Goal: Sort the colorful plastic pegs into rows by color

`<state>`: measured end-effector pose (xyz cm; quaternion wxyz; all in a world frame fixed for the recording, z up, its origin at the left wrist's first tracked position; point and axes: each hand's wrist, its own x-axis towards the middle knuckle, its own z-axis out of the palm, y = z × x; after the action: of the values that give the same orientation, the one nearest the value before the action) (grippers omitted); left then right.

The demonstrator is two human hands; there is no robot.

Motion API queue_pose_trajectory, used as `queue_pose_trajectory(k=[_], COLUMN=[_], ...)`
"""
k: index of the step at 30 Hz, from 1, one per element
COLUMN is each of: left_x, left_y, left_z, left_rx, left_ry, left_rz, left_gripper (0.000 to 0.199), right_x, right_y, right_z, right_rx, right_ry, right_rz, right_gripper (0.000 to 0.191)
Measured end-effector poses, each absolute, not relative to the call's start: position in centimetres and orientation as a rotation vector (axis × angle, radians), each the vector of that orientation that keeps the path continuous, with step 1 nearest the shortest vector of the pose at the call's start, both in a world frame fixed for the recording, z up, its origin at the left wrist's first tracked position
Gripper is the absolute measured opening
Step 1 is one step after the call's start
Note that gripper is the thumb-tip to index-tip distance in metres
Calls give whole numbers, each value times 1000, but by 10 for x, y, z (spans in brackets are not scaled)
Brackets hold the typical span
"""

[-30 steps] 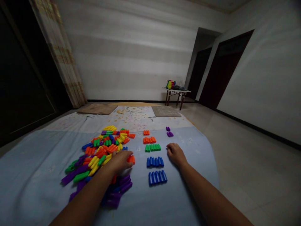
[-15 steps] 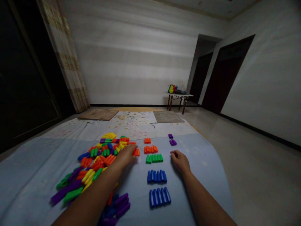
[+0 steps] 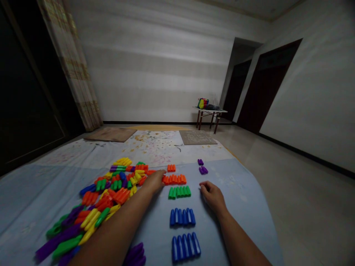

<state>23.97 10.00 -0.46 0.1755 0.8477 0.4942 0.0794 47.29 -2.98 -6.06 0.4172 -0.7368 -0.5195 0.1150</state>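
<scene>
My left hand point(image 3: 154, 181) reaches to the left end of a row of orange bullet-shaped plastic pieces point(image 3: 177, 179). Its fingers are closed on an orange piece point(image 3: 165, 180) that touches or nearly touches the row. Just beyond lies a shorter orange group point(image 3: 171, 168). Nearer me are a green row point(image 3: 180, 192) and two blue rows point(image 3: 182, 217), point(image 3: 186, 247). My right hand point(image 3: 213, 196) rests on the cloth right of the green row, fingers curled with nothing visible in them. Two small purple groups point(image 3: 200, 162), point(image 3: 203, 170) lie beyond it.
A mixed heap of coloured pieces point(image 3: 105, 201) spreads over the left side, partly behind my left forearm. A brown mat point(image 3: 111, 134) and a grey-brown mat point(image 3: 197, 137) lie at the far edge of the cloth-covered table point(image 3: 235, 221). A small side table point(image 3: 212, 110) stands beyond.
My left hand has moved right from the heap's edge with orange pieces, bringing them against the orange row, which looks longer. My right hand stays nearly still. The view has shifted slightly.
</scene>
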Motion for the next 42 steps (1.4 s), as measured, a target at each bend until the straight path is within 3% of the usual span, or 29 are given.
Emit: queue_pose_trajectory(k=[11,17,26,36,42], left_x=[241,183,112,150,187], left_y=[86,70,47,21,2], left_z=[-6,20,23,26,10], left_rx=[2396,2350,2374,2399,2402], left_ry=[1423,1678,1968,1815,1618], left_rz=[361,514,253,335,188], left_gripper=[57,41,40,54,54], right_x=[478,482,480,478,477], right_y=[-30,-28,-30,-32,-33], right_z=[-65,-69,-67,-65,-64], right_rx=[-1806,-1794,-1845,-1787,-1763], right_ry=[-1310,-1291,-1312,-1293,-1287], right_rz=[342,404,389,389,390], right_gripper=[26,32,32,31,31])
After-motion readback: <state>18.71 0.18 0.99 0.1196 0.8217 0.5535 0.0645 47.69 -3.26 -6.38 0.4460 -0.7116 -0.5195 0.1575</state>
